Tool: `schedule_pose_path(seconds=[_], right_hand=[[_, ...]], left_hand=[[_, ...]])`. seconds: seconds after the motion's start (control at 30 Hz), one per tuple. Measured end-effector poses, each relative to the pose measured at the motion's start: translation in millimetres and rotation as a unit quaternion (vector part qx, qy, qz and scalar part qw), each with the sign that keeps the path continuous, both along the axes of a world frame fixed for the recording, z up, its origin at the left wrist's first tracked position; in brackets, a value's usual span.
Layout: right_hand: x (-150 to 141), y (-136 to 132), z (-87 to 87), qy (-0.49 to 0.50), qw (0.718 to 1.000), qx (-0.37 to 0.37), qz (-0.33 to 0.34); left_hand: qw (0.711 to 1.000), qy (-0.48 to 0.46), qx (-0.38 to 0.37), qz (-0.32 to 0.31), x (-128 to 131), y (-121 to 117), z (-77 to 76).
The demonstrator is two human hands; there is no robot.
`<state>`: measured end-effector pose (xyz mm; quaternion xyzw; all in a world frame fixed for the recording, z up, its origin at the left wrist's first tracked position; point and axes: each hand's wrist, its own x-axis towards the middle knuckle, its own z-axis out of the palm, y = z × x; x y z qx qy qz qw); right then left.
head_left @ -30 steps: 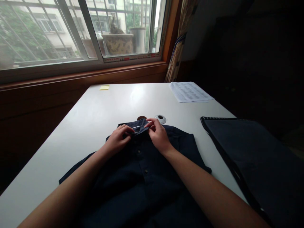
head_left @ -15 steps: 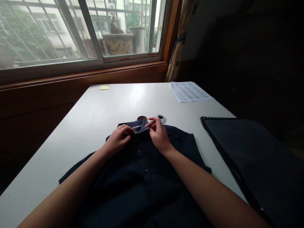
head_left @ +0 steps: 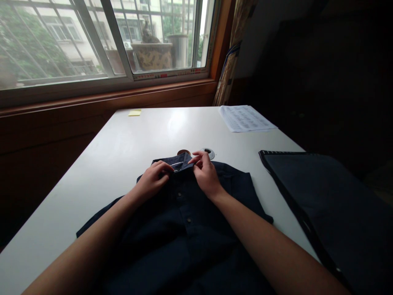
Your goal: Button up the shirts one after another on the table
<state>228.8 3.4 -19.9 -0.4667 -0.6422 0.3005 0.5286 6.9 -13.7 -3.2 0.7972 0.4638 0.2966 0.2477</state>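
A dark navy button-up shirt (head_left: pixel 172 246) lies front up on the white table, its collar (head_left: pixel 172 159) toward the far side. Two of its buttons show down the front. My left hand (head_left: pixel 155 176) is closed on the left side of the collar, its fingertips by the neck opening. On the other side, my right hand (head_left: pixel 205 172) pinches the collar's right edge between thumb and fingers, with the index finger raised a little. Part of the collar's inside shows between the hands, with a pale strip on it. What lies under my fingertips is hidden.
On the white table (head_left: pixel 92 164) are a yellow sticky note (head_left: pixel 134 112) and printed sheets (head_left: pixel 247 119) at the far edge. Just beyond the collar sit a brown round object (head_left: pixel 184 152) and a grey ring (head_left: pixel 208 153). A dark zippered bag (head_left: pixel 325 196) overhangs the right edge.
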Motion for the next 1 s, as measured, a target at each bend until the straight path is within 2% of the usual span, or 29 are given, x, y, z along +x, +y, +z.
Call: schedule_pose_path(seconds=[0.2, 0.4, 0.77, 1.0], right_hand=[[7.3, 7.9, -2.2, 0.023, 0.997, -0.008, -0.067], [7.6, 8.6, -4.4, 0.015, 0.998, -0.002, -0.063], [7.6, 6.8, -3.9, 0.009, 0.998, 0.003, -0.061], [7.6, 6.8, -3.8, 0.009, 0.998, 0.008, -0.060]], left_hand=[[1.000, 0.012, 0.005, -0.002, -0.5, -0.7, 1.5], [1.000, 0.013, 0.012, -0.009, -0.9, -0.5, 1.5], [0.996, 0.032, 0.065, -0.045, -2.1, 3.4, -9.7], [0.997, 0.031, 0.060, -0.047, -1.9, 2.8, -8.2]])
